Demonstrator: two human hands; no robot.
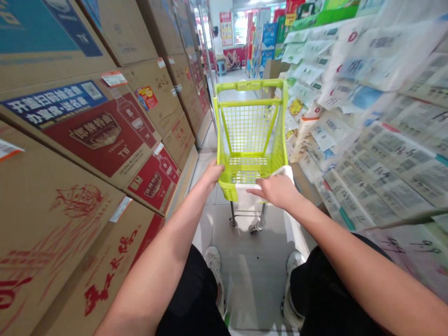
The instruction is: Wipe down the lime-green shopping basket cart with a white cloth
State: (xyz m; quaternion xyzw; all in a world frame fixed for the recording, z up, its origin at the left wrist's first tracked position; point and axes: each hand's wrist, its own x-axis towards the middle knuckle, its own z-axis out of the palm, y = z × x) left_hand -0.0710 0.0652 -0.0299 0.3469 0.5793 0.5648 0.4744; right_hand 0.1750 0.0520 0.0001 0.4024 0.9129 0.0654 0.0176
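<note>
A small lime-green shopping cart (249,135) stands in a narrow shop aisle right in front of me. My left hand (213,171) grips the near left rim of its basket, fingers curled over the edge. A white cloth (247,197) is draped over the cart's near rim, and my right hand (275,190) lies on it with fingers bent over it. The basket looks empty. My knees in black shorts and my white shoes (214,261) show below the cart.
Stacked cardboard boxes (105,135) with red labels wall the left side. On the right, goods lie under sheets of newspaper (378,140). The tiled aisle (252,270) runs ahead to a bright area where a person (217,44) stands far off.
</note>
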